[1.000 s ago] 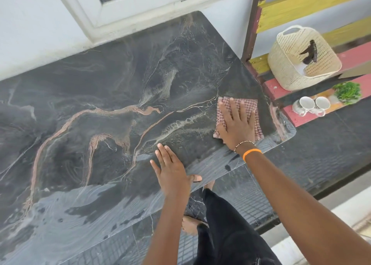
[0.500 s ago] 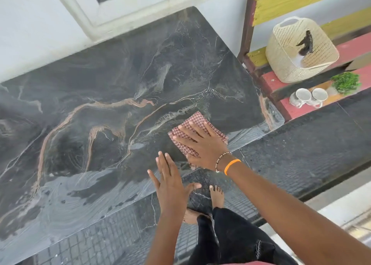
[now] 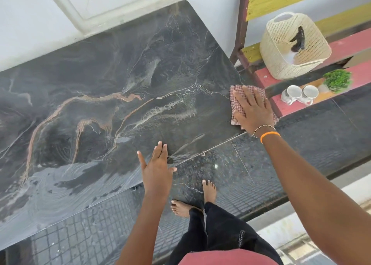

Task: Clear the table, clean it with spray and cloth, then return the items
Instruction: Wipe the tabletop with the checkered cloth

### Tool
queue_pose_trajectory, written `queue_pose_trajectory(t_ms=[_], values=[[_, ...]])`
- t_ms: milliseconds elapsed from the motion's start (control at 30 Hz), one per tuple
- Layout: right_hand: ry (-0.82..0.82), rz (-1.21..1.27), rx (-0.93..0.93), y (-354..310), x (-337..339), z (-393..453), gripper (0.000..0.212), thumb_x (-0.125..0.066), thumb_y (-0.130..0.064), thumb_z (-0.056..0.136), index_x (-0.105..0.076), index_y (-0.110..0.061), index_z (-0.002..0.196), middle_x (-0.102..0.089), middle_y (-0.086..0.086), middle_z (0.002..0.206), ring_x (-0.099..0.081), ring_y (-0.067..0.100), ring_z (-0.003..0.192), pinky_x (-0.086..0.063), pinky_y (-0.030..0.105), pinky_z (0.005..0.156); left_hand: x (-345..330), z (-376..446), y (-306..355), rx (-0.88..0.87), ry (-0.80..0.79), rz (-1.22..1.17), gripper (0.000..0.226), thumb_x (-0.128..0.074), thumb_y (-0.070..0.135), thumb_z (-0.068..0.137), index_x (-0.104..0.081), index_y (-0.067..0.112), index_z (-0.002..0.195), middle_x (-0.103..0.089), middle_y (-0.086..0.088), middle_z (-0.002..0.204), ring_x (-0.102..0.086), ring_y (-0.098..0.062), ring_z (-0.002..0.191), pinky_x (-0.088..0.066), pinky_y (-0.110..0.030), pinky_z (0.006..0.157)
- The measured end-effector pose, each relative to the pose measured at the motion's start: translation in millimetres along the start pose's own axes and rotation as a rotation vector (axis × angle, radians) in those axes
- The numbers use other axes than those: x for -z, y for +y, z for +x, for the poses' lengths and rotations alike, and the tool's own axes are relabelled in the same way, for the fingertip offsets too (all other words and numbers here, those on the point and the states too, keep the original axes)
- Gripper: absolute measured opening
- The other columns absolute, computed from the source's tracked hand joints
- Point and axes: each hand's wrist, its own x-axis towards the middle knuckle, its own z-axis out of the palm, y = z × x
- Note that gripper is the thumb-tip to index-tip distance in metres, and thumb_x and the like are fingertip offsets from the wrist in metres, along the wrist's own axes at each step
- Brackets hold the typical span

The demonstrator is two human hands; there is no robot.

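Observation:
A dark marble-patterned table (image 3: 104,88) fills the left and middle of the view, with wet streaks along its near edge. My right hand (image 3: 254,110) presses flat, fingers spread, on a red-and-white checked cloth (image 3: 236,102) at the table's right near corner. My left hand (image 3: 157,164) lies open with straight fingers on the table's near edge, holding nothing. On a red bench at the right stand a cream woven basket (image 3: 281,64) holding a dark spray-bottle head (image 3: 299,39), two white cups (image 3: 300,94) and a small green plant (image 3: 338,80).
A white wall with a window frame (image 3: 84,7) runs behind the table. A yellow and red slatted bench (image 3: 359,42) stands close to the table's right side. My bare feet (image 3: 208,190) are on dark tiled floor in front of the table.
My right hand has swept the cloth from the table's near middle back out to the right corner. My left hand stayed on the near edge.

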Motion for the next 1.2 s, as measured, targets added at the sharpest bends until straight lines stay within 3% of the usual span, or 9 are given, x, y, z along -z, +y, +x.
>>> queue_pose_trajectory(t_ms=[267, 400, 600, 733, 867, 967, 1033, 1100, 1200], values=[[0.051, 0.106, -0.092, -20.9, -15.0, -55.1, 0.074, -0.022, -0.049, 0.074, -0.028, -0.028, 0.146, -0.024, 0.005, 0.156, -0.017, 0.037, 0.143, -0.003, 0.059, 0.113, -7.1, 3.7, 0.9, 0.022, 0.033, -0.112, 0.075, -0.067, 0.021, 0.083, -0.026, 0.015, 0.146, -0.02, 0.002, 0.157, -0.02, -0.012, 0.144, 0.014, -0.04, 0.115], [0.001, 0.074, 0.105, -84.7, -22.3, -68.0, 0.069, -0.023, -0.047, 0.08, -0.026, -0.027, 0.146, -0.022, 0.006, 0.157, -0.018, 0.037, 0.143, -0.008, 0.061, 0.113, -8.0, 1.3, -0.2, 0.021, 0.026, -0.145, 0.077, -0.065, 0.023, 0.086, -0.02, 0.016, 0.148, -0.013, 0.002, 0.158, -0.025, -0.013, 0.143, 0.015, -0.04, 0.114], [-0.131, 0.061, 0.486, -189.2, -41.4, -95.3, 0.07, -0.036, -0.049, 0.092, -0.004, -0.026, 0.149, -0.001, 0.005, 0.16, 0.0, 0.033, 0.146, 0.006, 0.055, 0.114, -19.2, -28.0, -11.5, 0.163, 0.042, -0.298, 0.084, -0.056, 0.006, 0.089, 0.003, 0.007, 0.149, 0.005, -0.005, 0.159, 0.007, -0.022, 0.147, 0.009, -0.04, 0.116], [-0.098, 0.042, 0.709, -225.3, -58.7, -118.1, 0.056, -0.032, -0.042, 0.087, -0.037, -0.029, 0.141, -0.038, 0.0, 0.15, -0.035, 0.027, 0.138, -0.019, 0.049, 0.115, -27.7, -56.6, -26.6, 0.338, 0.102, -0.394, 0.086, -0.049, -0.01, 0.081, 0.003, 0.002, 0.148, 0.005, -0.01, 0.159, 0.008, -0.024, 0.147, 0.007, -0.043, 0.116], [0.058, 0.3, 0.87, -227.4, -50.8, -123.6, 0.045, -0.038, -0.027, 0.08, -0.063, -0.023, 0.117, -0.068, -0.002, 0.117, -0.063, 0.021, 0.109, -0.049, 0.036, 0.093, -30.5, -74.5, -34.5, 0.388, 0.109, -0.426, 0.091, -0.046, -0.015, 0.074, 0.005, 0.002, 0.147, 0.007, -0.01, 0.158, 0.011, -0.023, 0.146, 0.008, -0.041, 0.116], [-0.132, 0.833, 0.533, -222.9, -19.4, -103.7, 0.035, -0.042, -0.015, 0.086, -0.061, -0.014, 0.114, -0.061, -0.002, 0.068, -0.055, 0.017, 0.057, -0.042, 0.027, 0.054, -30.7, -78.1, -35.5, 0.402, 0.116, -0.428, 0.092, -0.045, -0.014, 0.074, 0.007, 0.003, 0.147, 0.009, -0.009, 0.158, 0.013, -0.021, 0.146, 0.009, -0.039, 0.116], [-0.313, 1.33, 0.133, -219.7, -0.3, -84.2, 0.021, -0.041, -0.012, 0.086, -0.06, -0.014, 0.095, -0.045, -0.005, 0.055, -0.038, 0.009, 0.043, -0.033, 0.022, 0.044, -29.3, -76.8, -35.8, 0.398, 0.125, -0.401, 0.089, -0.048, -0.01, 0.078, 0.006, 0.003, 0.147, 0.007, -0.01, 0.158, 0.011, -0.022, 0.146, 0.009, -0.039, 0.116], [-0.426, 1.796, -0.302, -207.1, 20.6, -64.8, 0.018, -0.043, -0.009, 0.081, -0.051, -0.015, 0.066, -0.045, -0.004, 0.053, -0.037, 0.006, 0.039, -0.035, 0.021, 0.044, -25.1, -71.8, -35.0, 0.376, 0.124, -0.374, 0.087, -0.054, -0.001, 0.084, 0.004, 0.003, 0.148, 0.006, -0.01, 0.159, 0.01, -0.022, 0.146, 0.008, -0.04, 0.116], [-0.364, 1.947, -0.443, -177.3, 31.2, -43.2, 0.028, -0.045, -0.008, 0.084, -0.049, -0.016, 0.057, -0.054, -0.006, 0.05, -0.05, 0.007, 0.052, -0.041, 0.027, 0.064, -16.0, -60.5, -34.3, 0.347, 0.116, -0.339, 0.088, -0.061, 0.013, 0.087, 0.002, 0.004, 0.148, 0.005, -0.009, 0.159, 0.008, -0.023, 0.147, 0.007, -0.042, 0.116]])
